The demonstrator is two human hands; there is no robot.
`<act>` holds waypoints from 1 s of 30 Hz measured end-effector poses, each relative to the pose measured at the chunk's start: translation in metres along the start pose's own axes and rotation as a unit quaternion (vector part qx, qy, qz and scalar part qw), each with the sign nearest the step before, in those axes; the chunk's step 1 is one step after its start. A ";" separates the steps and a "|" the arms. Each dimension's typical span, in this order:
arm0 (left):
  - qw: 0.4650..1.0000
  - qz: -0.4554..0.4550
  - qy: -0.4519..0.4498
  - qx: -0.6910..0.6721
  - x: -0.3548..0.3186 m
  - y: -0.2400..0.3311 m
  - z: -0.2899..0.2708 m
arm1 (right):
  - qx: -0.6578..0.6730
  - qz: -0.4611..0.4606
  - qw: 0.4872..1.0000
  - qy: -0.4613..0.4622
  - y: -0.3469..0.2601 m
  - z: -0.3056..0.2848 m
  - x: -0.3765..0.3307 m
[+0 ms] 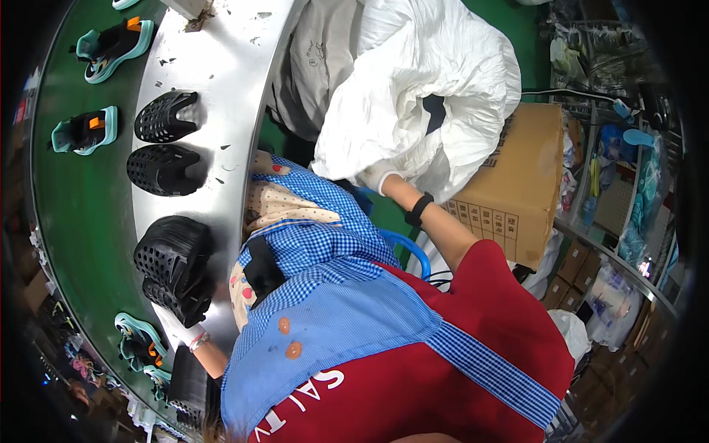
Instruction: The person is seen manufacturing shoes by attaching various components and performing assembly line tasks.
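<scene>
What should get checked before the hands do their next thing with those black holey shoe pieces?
1. Left hand on the stack of black shoe pieces: ok, the gloved hand touches its lower end.
2. Left hand's hold is firm: cannot tell, the fingers are hidden by the stack.
3. Right hand at the white bag: ok, it is at the bag's edge.
4. Right hand has something in it: cannot tell.
5. Two single black pieces lie apart on the metal table: ok.
6. Teal shoes stay on the green belt, away from the black pieces: ok.
</scene>
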State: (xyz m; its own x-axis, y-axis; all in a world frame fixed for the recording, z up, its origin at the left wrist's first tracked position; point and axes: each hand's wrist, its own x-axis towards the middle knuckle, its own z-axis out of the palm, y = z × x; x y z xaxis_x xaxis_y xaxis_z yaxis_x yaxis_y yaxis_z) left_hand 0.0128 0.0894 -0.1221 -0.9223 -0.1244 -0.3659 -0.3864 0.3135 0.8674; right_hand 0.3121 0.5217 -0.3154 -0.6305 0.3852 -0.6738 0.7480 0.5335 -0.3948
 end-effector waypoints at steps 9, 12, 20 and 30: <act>1.000 -0.004 -0.010 0.030 -0.009 0.000 -0.018 | 0.008 0.044 0.946 0.322 0.126 -0.067 0.071; 1.000 -0.004 0.000 0.031 -0.010 -0.003 -0.024 | 0.233 0.124 0.920 0.290 0.025 -0.133 0.053; 0.998 0.007 -0.028 0.051 -0.017 0.000 -0.024 | 0.050 0.143 0.962 0.229 -0.074 -0.093 0.051; 0.999 -0.006 -0.026 0.037 -0.009 -0.001 -0.024 | -0.014 0.140 0.975 0.173 0.059 -0.085 0.003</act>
State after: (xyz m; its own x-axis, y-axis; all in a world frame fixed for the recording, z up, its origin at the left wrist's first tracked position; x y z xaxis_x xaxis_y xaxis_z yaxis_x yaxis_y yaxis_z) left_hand 0.0208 0.0675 -0.1112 -0.9150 -0.0794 -0.3956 -0.3945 0.3813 0.8360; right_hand 0.3367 0.6181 -0.2879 -0.4379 0.7468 -0.5006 0.8981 0.3894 -0.2046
